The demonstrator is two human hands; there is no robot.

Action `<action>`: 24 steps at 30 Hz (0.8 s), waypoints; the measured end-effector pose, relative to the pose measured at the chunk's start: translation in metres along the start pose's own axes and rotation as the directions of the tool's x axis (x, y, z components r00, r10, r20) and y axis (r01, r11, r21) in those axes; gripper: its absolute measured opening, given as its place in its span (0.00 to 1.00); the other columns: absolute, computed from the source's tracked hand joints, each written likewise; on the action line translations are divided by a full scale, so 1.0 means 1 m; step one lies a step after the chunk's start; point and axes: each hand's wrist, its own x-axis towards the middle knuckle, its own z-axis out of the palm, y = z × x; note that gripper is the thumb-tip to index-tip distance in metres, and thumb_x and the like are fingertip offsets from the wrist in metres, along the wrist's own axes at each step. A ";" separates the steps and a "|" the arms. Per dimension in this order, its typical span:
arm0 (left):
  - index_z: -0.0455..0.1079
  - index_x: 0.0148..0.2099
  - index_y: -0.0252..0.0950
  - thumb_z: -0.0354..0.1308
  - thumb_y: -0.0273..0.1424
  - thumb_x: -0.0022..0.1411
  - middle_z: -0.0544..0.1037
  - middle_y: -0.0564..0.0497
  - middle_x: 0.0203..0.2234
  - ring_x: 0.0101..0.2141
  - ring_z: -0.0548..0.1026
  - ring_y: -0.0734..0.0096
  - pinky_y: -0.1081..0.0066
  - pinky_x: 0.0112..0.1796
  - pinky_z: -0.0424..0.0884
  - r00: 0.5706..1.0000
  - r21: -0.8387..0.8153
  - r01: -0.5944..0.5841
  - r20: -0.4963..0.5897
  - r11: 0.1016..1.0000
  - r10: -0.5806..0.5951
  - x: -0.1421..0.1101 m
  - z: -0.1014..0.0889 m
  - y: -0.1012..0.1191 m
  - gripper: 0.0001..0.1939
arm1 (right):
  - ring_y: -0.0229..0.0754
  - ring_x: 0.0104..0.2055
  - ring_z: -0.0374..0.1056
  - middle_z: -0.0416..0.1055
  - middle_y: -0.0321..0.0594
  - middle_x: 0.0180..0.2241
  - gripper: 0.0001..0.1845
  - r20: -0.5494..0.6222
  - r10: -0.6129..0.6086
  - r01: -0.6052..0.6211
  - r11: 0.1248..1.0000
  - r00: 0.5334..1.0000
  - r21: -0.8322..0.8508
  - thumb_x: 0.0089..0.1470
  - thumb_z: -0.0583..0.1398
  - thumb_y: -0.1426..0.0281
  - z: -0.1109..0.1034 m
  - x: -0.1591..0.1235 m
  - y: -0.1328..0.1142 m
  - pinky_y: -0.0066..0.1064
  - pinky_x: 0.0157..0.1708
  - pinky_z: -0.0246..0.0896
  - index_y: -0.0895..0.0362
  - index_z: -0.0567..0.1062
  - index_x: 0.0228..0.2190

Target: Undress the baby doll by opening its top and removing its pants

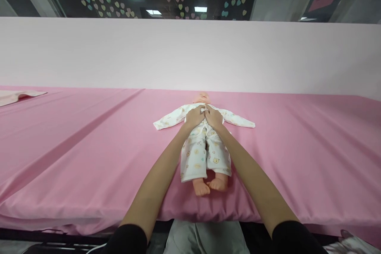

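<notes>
Pink cloth point(98, 158) lies under the doll point(194, 154). I see my left hand point(195, 117) and right hand point(214, 117), fingers curled, pinching its white top point(172, 118).

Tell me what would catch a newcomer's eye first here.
First, the doll lying on its back mid-table in a patterned white outfit, with the left hand and right hand together at its chest. Next, the broad pink cover beneath it, then the heart shapes along the top of the view.
</notes>
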 end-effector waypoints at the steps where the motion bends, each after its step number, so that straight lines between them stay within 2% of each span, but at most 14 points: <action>1: 0.64 0.56 0.44 0.46 0.34 0.61 0.78 0.50 0.42 0.45 0.74 0.59 0.64 0.44 0.67 1.000 -0.019 0.005 0.015 1.000 -0.005 0.000 -0.001 0.000 0.21 | 0.52 0.45 0.68 0.74 0.44 0.42 0.26 -0.002 -0.004 0.004 1.000 1.000 -0.009 0.57 0.45 0.68 0.000 0.000 0.000 0.40 0.42 0.60 0.50 0.65 0.56; 5: 0.60 0.61 0.44 0.45 0.33 0.60 0.76 0.49 0.46 0.47 0.73 0.57 0.62 0.46 0.67 0.999 -0.026 -0.019 0.046 0.999 0.021 0.001 -0.004 0.000 0.26 | 0.51 0.43 0.69 0.74 0.43 0.40 0.24 -0.008 -0.024 0.023 0.999 1.000 -0.021 0.57 0.45 0.68 0.000 -0.002 0.001 0.40 0.40 0.61 0.50 0.69 0.51; 12: 0.64 0.59 0.47 0.45 0.33 0.61 0.76 0.52 0.47 0.48 0.72 0.59 0.64 0.47 0.66 0.998 -0.075 -0.051 0.045 0.996 0.054 0.003 -0.002 -0.002 0.24 | 0.50 0.44 0.68 0.74 0.39 0.40 0.21 0.023 0.004 -0.004 1.000 1.000 0.012 0.56 0.46 0.67 -0.004 0.001 0.002 0.38 0.41 0.60 0.49 0.73 0.46; 15: 0.68 0.55 0.45 0.47 0.33 0.59 0.78 0.52 0.42 0.45 0.72 0.61 0.66 0.46 0.65 0.998 -0.158 -0.043 0.037 0.987 0.049 0.005 -0.001 -0.003 0.22 | 0.49 0.44 0.68 0.74 0.38 0.41 0.21 -0.006 0.013 -0.013 1.000 1.000 0.028 0.57 0.47 0.66 -0.003 -0.001 0.005 0.36 0.41 0.59 0.47 0.72 0.48; 20: 0.72 0.45 0.41 0.52 0.36 0.56 0.76 0.54 0.27 0.32 0.74 0.68 0.70 0.38 0.67 1.000 -0.302 0.019 0.027 0.953 -0.012 0.006 0.000 -0.004 0.16 | 0.44 0.42 0.69 0.75 0.39 0.39 0.20 -0.111 -0.013 0.015 1.000 0.994 0.016 0.60 0.48 0.64 0.000 -0.018 0.010 0.30 0.40 0.57 0.50 0.72 0.49; 22: 0.72 0.43 0.40 0.53 0.36 0.55 0.77 0.54 0.28 0.33 0.74 0.68 0.70 0.38 0.67 0.999 -0.300 0.025 0.033 0.953 -0.016 0.006 -0.001 -0.004 0.15 | 0.43 0.40 0.69 0.75 0.38 0.36 0.20 -0.129 -0.033 0.033 0.999 0.991 0.003 0.61 0.48 0.62 0.000 -0.025 0.011 0.29 0.38 0.57 0.50 0.73 0.48; 24: 0.72 0.46 0.40 0.52 0.34 0.55 0.78 0.52 0.36 0.38 0.74 0.67 0.70 0.43 0.66 0.999 -0.283 -0.002 0.032 0.959 0.011 0.006 -0.003 -0.003 0.16 | 0.43 0.39 0.69 0.75 0.38 0.36 0.19 -0.139 -0.040 0.040 0.999 0.990 -0.001 0.61 0.48 0.62 -0.002 -0.028 0.012 0.29 0.37 0.56 0.50 0.72 0.49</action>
